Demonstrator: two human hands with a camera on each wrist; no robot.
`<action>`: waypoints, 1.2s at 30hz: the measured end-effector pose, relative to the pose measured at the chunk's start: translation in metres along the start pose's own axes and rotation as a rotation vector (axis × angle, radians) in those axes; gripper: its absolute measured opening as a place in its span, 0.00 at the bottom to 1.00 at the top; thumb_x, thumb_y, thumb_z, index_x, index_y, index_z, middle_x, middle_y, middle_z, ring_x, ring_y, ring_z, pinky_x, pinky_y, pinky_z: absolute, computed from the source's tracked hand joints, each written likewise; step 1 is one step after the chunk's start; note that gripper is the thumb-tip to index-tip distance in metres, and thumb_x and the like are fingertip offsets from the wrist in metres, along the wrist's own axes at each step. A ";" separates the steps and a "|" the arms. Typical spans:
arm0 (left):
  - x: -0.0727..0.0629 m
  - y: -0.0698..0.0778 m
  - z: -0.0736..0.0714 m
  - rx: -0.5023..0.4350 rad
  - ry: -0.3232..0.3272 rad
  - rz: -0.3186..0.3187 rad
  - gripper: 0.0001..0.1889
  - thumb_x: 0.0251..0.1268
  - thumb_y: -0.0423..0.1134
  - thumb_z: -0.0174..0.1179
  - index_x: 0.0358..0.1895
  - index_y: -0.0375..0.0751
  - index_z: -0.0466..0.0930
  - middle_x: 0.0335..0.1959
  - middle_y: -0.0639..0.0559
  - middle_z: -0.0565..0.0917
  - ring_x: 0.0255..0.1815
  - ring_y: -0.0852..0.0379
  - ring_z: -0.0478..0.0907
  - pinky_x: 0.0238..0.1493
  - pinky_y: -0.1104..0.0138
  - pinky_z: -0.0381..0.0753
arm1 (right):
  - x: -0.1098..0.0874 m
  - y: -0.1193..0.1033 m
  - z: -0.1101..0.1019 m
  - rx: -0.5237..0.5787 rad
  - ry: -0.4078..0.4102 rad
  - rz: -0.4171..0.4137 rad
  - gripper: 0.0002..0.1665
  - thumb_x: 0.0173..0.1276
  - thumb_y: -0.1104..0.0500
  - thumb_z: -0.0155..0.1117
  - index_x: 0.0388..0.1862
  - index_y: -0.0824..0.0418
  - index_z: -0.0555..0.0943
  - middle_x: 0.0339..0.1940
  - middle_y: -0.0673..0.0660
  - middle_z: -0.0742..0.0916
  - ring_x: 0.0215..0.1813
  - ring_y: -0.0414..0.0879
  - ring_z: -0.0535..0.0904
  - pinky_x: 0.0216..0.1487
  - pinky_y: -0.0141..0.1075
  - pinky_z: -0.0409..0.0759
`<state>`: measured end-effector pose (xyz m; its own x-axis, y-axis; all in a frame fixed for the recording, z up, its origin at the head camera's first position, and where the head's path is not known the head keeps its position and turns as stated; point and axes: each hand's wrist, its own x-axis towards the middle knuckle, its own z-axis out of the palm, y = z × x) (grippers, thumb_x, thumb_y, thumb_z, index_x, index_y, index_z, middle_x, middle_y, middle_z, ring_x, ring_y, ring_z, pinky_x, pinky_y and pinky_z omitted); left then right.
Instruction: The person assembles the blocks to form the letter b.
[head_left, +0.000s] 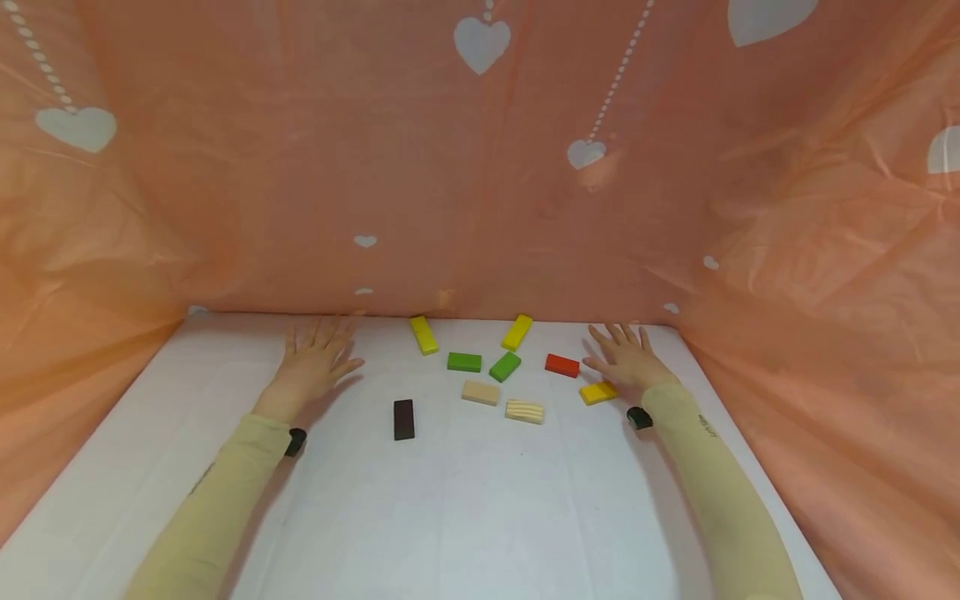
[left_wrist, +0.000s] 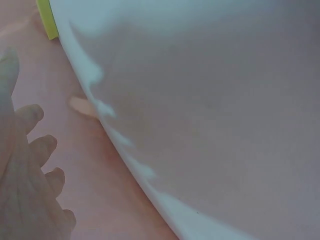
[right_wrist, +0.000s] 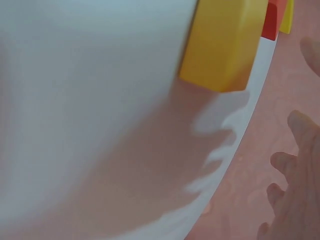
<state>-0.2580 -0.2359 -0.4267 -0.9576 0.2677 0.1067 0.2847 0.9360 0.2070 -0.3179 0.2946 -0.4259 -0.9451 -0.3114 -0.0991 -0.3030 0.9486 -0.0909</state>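
Observation:
My left hand (head_left: 309, 372) is spread with straight fingers over the far left of the white table, holding nothing. Over the far right, my right hand (head_left: 627, 358) is spread the same way, also with nothing in it. Closest to it lie an orange-yellow block (head_left: 597, 393) and a red block (head_left: 562, 365). Between the hands are two yellow blocks (head_left: 423, 335), two green blocks (head_left: 464, 362), a plain wooden block (head_left: 481, 392) and a striped wooden block (head_left: 524, 411). A dark brown block (head_left: 403, 419) lies nearer the left forearm. In the right wrist view the orange-yellow block (right_wrist: 222, 47) looms large.
A pinkish-orange curtain (head_left: 420, 167) with white hearts rises behind the table (head_left: 450, 517) and along both sides. Each wrist carries a small black device (head_left: 296, 442). The two yellow blocks lie close to the table's far edge.

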 end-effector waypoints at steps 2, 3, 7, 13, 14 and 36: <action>0.001 0.000 0.000 0.010 -0.010 -0.005 0.40 0.72 0.58 0.48 0.77 0.53 0.36 0.75 0.35 0.47 0.72 0.28 0.41 0.66 0.33 0.24 | 0.001 0.000 0.000 0.003 0.000 0.002 0.46 0.70 0.31 0.44 0.78 0.54 0.50 0.77 0.64 0.50 0.75 0.64 0.37 0.70 0.63 0.24; 0.001 -0.001 0.000 0.011 -0.014 -0.007 0.40 0.72 0.58 0.47 0.77 0.52 0.37 0.75 0.34 0.47 0.72 0.28 0.41 0.66 0.34 0.23 | 0.001 0.000 -0.001 0.002 -0.002 0.002 0.46 0.70 0.31 0.44 0.78 0.54 0.50 0.77 0.64 0.50 0.75 0.64 0.37 0.70 0.63 0.24; 0.003 -0.001 0.001 0.025 -0.035 -0.018 0.39 0.72 0.59 0.45 0.77 0.44 0.42 0.74 0.33 0.47 0.73 0.30 0.38 0.66 0.34 0.22 | 0.003 -0.001 -0.002 0.000 -0.009 -0.003 0.46 0.71 0.32 0.44 0.78 0.54 0.49 0.77 0.65 0.50 0.75 0.65 0.37 0.70 0.64 0.24; 0.006 -0.002 0.004 0.028 -0.040 -0.027 0.39 0.72 0.60 0.45 0.76 0.40 0.46 0.74 0.33 0.47 0.73 0.31 0.37 0.66 0.34 0.23 | 0.002 -0.001 -0.003 0.003 -0.015 -0.001 0.45 0.71 0.33 0.44 0.78 0.54 0.49 0.77 0.66 0.50 0.75 0.66 0.37 0.70 0.63 0.24; 0.006 -0.002 0.004 0.030 -0.039 -0.027 0.39 0.72 0.60 0.45 0.76 0.40 0.47 0.74 0.33 0.47 0.73 0.31 0.37 0.66 0.33 0.24 | 0.002 -0.001 -0.002 0.005 -0.015 0.000 0.45 0.71 0.33 0.45 0.78 0.54 0.49 0.77 0.66 0.50 0.75 0.66 0.37 0.70 0.63 0.24; 0.002 0.001 -0.002 0.030 -0.035 -0.029 0.39 0.72 0.59 0.46 0.77 0.48 0.41 0.75 0.34 0.46 0.73 0.31 0.38 0.66 0.35 0.21 | -0.001 -0.002 -0.001 -0.023 -0.016 0.013 0.40 0.75 0.38 0.43 0.78 0.54 0.49 0.77 0.65 0.50 0.75 0.64 0.37 0.71 0.62 0.25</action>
<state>-0.2598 -0.2346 -0.4244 -0.9666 0.2474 0.0663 0.2555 0.9499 0.1803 -0.3169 0.2934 -0.4247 -0.9471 -0.2993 -0.1156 -0.2932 0.9537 -0.0667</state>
